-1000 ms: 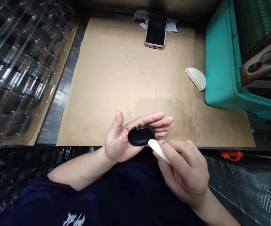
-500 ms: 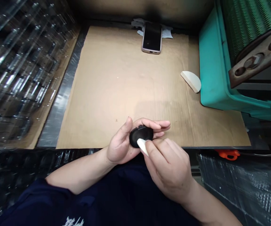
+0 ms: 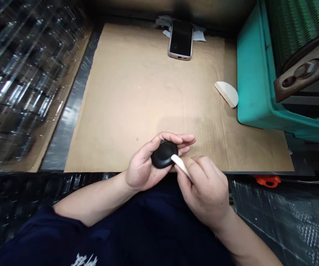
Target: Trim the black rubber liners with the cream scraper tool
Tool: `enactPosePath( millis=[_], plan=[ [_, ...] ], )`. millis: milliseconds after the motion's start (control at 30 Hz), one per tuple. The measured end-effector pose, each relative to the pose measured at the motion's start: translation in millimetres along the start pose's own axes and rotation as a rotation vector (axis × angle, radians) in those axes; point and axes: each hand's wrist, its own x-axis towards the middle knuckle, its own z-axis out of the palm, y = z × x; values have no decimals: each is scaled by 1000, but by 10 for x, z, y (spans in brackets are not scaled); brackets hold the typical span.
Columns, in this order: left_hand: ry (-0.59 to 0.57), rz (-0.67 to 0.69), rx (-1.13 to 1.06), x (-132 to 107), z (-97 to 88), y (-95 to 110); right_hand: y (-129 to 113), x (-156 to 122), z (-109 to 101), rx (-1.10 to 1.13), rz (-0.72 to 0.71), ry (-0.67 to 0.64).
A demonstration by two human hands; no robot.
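A round, shallow black part (image 3: 164,154) with a smooth dished face lies in my left hand (image 3: 145,166), the thumb and curled fingers around its edge. My right hand (image 3: 205,186) pinches a thin white sponge-like pad (image 3: 181,165) between thumb and fingers. The pad's tip meets the lower right rim of the black part. On the cardboard (image 3: 115,99), off to the right, rests a white half-round pad (image 3: 227,94) with a bevelled straight edge, close by the teal crate.
A phone (image 3: 181,40) lies on crumpled white cloth (image 3: 199,34) at the back. The teal crate (image 3: 252,81) stands right, under a rusty metal bar (image 3: 303,72) and green ribbed surface. Clear plastic trays (image 3: 23,85) fill the left. An orange handle (image 3: 268,180) shows below the right edge.
The white pad has moved from the black part's face to its lower right rim. My left thumb has closed over its edge, and the part has turned slightly. The view has shifted a little.
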Motion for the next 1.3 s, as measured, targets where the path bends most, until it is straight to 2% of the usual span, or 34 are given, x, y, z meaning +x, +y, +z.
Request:
enactPosePath(
  millis=[133,300,433,600,800,900,1000,1300],
  plan=[
    [42,45,15,0,5,-6,-14,14,25,59,-40,-42],
    [66,79,20,-9,8,-25,-38,46,55,20,42,18],
    [85,135,40,-13,29,-29,-67,47,74,115,13,-35],
    [122,172,62,-16,59,-28,-102,47,119,52,93,51],
    [173,257,130,-47,71,-63,-200,74,160,115,89,29],
    [172,263,133,-53,79,-75,-218,79,171,105,125,50],
    [158,257,141,-50,75,-72,-236,91,186,141,104,64],
    [114,116,39,-21,63,-25,-161,96,218,124,46,91]
  ],
)
